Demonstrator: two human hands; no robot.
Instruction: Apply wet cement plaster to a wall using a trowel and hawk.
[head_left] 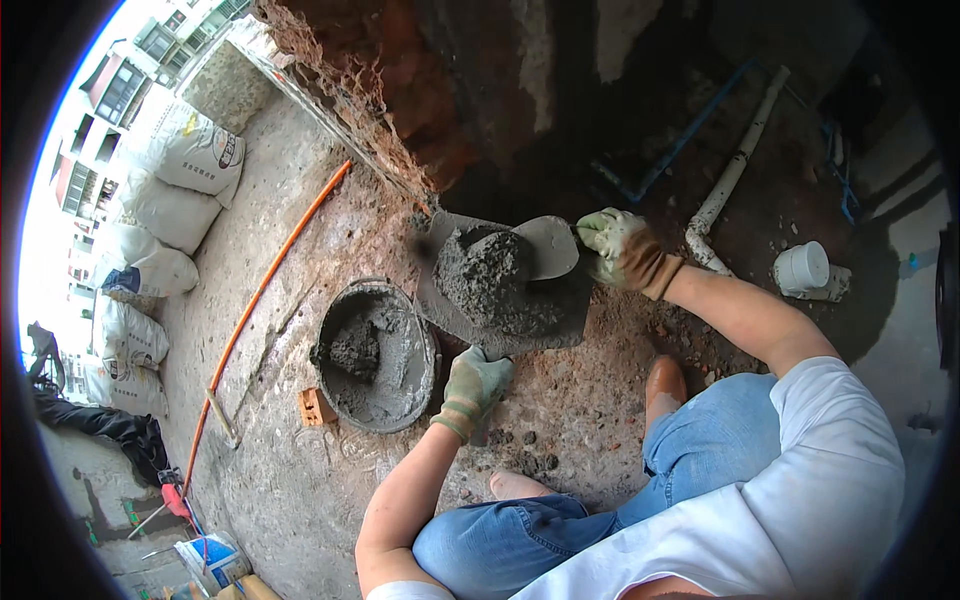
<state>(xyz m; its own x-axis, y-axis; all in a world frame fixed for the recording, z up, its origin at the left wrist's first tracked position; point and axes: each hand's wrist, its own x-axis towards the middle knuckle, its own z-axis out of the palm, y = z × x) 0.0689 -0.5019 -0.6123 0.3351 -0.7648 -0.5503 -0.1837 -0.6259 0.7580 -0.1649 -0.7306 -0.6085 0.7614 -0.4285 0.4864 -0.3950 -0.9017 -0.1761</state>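
My left hand (477, 388), in a pale green work glove, is closed at the near edge of a flat grey mortar board (565, 325) and holds it up. A heap of wet grey mortar (483, 280) lies on the board. My right hand (617, 245), gloved and smeared with mortar, grips a trowel (550, 247); its handle is mostly hidden by the fingers. The rounded blade rests against the right side of the heap. Just left of the board stands a round dark bucket (434, 375) with more mortar inside.
A broken brick wall edge (400, 130) rises beyond the board. An orange pipe (262, 283) lies on the rough floor, with a brick (316, 407) beside the bucket. Filled white sacks (165, 210) line the left. White drainpipe (738, 165) and a capped pipe end (802, 267) are at right.
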